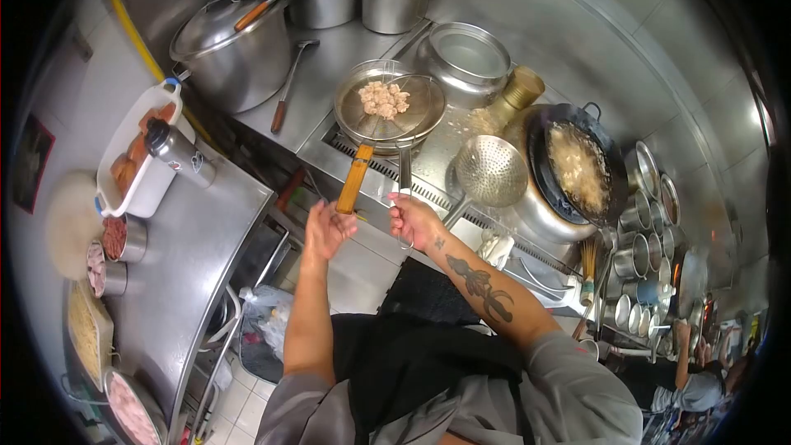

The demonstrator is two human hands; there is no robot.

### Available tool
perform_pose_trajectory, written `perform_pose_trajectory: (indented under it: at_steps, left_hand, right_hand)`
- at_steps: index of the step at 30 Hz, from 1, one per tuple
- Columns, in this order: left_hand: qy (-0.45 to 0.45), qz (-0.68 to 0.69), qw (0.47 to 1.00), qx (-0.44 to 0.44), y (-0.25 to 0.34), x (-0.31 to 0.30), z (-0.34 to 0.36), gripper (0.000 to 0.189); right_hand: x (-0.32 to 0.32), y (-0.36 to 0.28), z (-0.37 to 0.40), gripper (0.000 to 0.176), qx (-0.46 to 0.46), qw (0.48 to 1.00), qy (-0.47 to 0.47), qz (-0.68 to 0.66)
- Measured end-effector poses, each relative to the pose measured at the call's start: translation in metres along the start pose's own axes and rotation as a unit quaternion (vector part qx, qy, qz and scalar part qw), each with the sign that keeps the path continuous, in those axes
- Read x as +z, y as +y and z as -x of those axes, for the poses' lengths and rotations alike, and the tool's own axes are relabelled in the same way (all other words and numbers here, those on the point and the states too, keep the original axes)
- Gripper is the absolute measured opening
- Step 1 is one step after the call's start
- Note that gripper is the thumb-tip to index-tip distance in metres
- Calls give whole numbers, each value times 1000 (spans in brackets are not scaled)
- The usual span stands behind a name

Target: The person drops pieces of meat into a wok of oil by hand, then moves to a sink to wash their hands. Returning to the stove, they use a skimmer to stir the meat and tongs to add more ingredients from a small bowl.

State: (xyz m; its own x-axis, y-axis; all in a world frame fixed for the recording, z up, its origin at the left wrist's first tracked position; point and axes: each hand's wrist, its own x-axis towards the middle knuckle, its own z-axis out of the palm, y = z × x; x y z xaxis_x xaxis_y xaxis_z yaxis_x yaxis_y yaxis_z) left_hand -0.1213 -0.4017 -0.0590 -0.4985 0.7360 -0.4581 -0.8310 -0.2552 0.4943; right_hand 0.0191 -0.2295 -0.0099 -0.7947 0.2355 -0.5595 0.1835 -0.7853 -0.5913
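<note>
My left hand (326,229) is at the end of the wooden handle (355,180) of a wire strainer, its fingers spread. Cooked-looking pieces of food (383,100) lie in the strainer, which rests over a round metal pan (350,122). My right hand (412,221) is closed round the metal handle (404,166) of a second strainer or ladle over the same pan. Right of it sits a perforated skimmer (491,170), its handle running down behind my right forearm. Farther right, a black wok (540,163) holds bubbling oil with food (577,166).
Large lidded pots (394,2) stand at the back, near a wide pot (470,53) of liquid. At left, a steel counter (177,272) bears a white tub (155,177), a bottle (175,148) and food containers. Small pots line the right side; another person (696,383) is at lower right.
</note>
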Motion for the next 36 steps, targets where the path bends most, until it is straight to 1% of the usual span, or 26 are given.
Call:
perform_pose_trajectory:
  at_steps: [2, 3, 4, 5, 6, 7, 8, 9, 12, 14, 15, 16, 17, 18, 19, 20, 22, 23, 24, 25, 26, 27, 29, 30, 33, 36]
  left_hand:
    - [-31, -9, 999, -27, 32, 65, 9, 41]
    - [-50, -17, 998, -46, 34, 83, 7, 37]
    - [-99, -8, 992, -83, 36, 64, -16, 31]
    - [-151, -1, 980, -128, 41, 30, -59, 25]
    - [-203, 5, 963, -177, 35, 22, -89, 19]
    - [-144, -72, 984, -70, 38, 69, -50, 7]
    - [-169, -42, 980, -93, 40, 67, -55, 8]
    - [-151, -47, 984, -83, 42, 73, -49, 9]
    - [-176, -44, 980, -78, 53, 96, -21, 14]
    - [-180, -73, 979, -56, 59, 120, 4, 10]
    - [-180, -80, 979, -53, 61, 125, 11, 10]
    - [-178, -92, 978, -49, 61, 131, 19, 11]
    - [-177, -104, 978, -44, 60, 136, 26, 11]
    - [-176, -115, 977, -37, 59, 142, 32, 12]
    - [-176, -125, 976, -29, 56, 150, 39, 12]
    - [-175, -135, 975, -22, 50, 158, 46, 13]
    - [-167, -157, 973, -18, 36, 169, 50, 17]
    - [-173, -160, 972, -23, 27, 174, 49, 17]
    - [-176, -161, 971, -28, 18, 177, 47, 18]
    - [-180, -161, 970, -28, 13, 182, 47, 18]
    - [-181, -162, 970, -30, 7, 190, 50, 18]
    - [-182, -163, 969, -32, 0, 197, 55, 18]
    - [-186, -163, 968, -40, -13, 210, 61, 18]
    - [-189, -162, 968, -45, -18, 214, 63, 18]
    - [-201, -161, 964, -62, -28, 215, 60, 17]
    - [-197, -166, 964, -64, -32, 222, 63, 14]
  right_hand:
    - [7, -5, 11, 18, -27, 999, 33, 16]
    - [8, -6, 13, 18, -29, 999, 32, 26]
    - [8, -8, 14, 18, -37, 998, 36, 32]
    - [5, -12, 18, 18, -50, 997, 47, 35]
    - [2, -15, 24, 18, -62, 996, 51, 32]
    - [0, -21, 29, 18, -74, 995, 53, 30]
    - [-6, -30, 38, 18, -85, 995, 53, 29]
    - [-15, -40, 55, 19, -107, 992, 54, 26]
    - [-42, -66, 116, 25, -164, 985, 56, 27]
    - [-85, -78, 166, 30, -270, 953, 83, 112]
    - [-106, -81, 199, 37, -329, 913, 145, 190]
    - [-147, -80, 222, 40, -353, 886, 180, 242]
    - [-169, -80, 252, 35, -376, 853, 245, 265]
    - [-166, -92, 292, 29, -309, 827, 325, 339]
    - [-189, -92, 309, 25, -269, 717, 440, 469]
    - [-221, -85, 319, 22, -338, 629, 468, 521]
    - [-325, -89, 315, 25, -332, 468, 489, 657]
    - [-355, -92, 318, 26, -319, 382, 492, 714]
    - [-350, -98, 327, 25, -296, 462, 500, 670]
    - [-326, -111, 336, 24, -275, 535, 502, 622]
    - [-321, -121, 343, 24, -265, 591, 503, 572]
    - [-316, -130, 350, 23, -255, 641, 506, 517]
    - [-328, -135, 366, 24, -251, 713, 515, 404]
    - [-320, -139, 379, 26, -269, 709, 530, 379]
    - [-351, -152, 403, 24, -264, 727, 529, 350]
    - [-353, -156, 409, 18, -209, 816, 492, 220]
